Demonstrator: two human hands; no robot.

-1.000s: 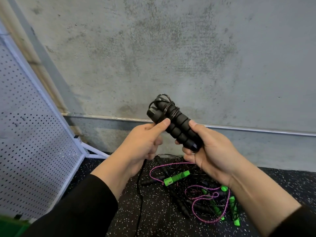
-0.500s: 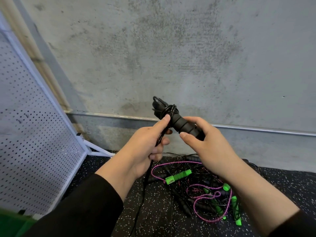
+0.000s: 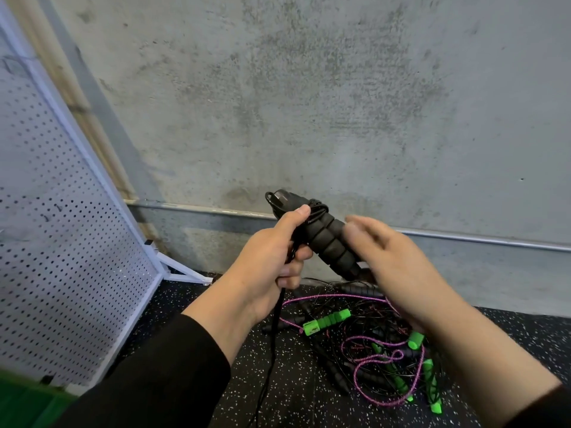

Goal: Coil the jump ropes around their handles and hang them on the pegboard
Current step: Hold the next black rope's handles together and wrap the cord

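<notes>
The black jump rope handles (image 3: 329, 239), ribbed foam grips held as a pair, sit just right of centre frame, tilted with their top ends toward 11 o'clock and their butt ends toward 5 o'clock. A few turns of thin black cord (image 3: 312, 211) wrap their upper part. The left hand (image 3: 272, 261) grips that cord, fingers curled round it and the thumb pressed up against the wound turns; a loose length of the cord hangs from the fist toward 6 o'clock, down to the floor. The right hand (image 3: 398, 267) lies at 3 o'clock of the handles, blurred, its fingers laid over the lower grips; whether they clasp the handles or only rest on them cannot be told. Both forearms wear black sleeves (image 3: 160, 372).

Beyond the wrists, on the black speckled rubber floor (image 3: 309, 403), lies a tangled pile of jump ropes (image 3: 380, 350): purple braided cord, black cords, black handles and bright green handles, one green handle (image 3: 327, 322) lying apart at the pile's 10 o'clock edge.

At 9 o'clock stands the white pegboard (image 3: 61, 242), leaning in its white frame, with a brace foot on the floor. Farthest back rises a grey concrete wall (image 3: 309, 103), with a metal conduit (image 3: 494, 242) running along its lower part.
</notes>
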